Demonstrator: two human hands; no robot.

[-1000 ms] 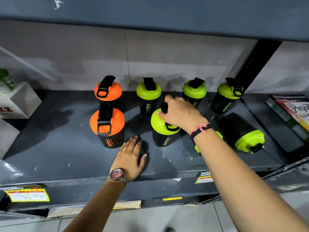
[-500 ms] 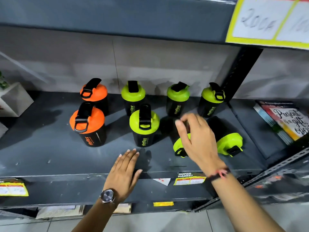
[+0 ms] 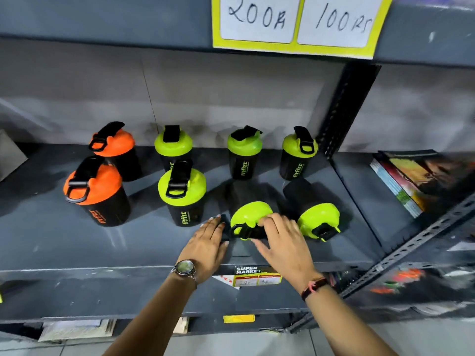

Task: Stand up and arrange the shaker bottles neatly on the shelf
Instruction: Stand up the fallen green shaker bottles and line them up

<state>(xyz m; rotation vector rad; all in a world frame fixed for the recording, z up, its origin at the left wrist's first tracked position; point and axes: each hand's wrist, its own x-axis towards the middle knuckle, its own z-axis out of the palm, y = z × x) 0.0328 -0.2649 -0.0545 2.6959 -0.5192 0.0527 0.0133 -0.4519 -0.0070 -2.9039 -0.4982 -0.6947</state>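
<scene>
Both hands point(image 3: 281, 242) on fallen shaker bottle point(image 3: 250, 217)

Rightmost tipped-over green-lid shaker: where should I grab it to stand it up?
Grip the black body behind the green lid, coming from its open right side. It lies lid toward you, base toward the back; the strap is floppy.

L hand point(image 3: 209, 244) flat, palm down; R hand point(image 3: 280, 242) fingers curled, reaching fwd
</scene>
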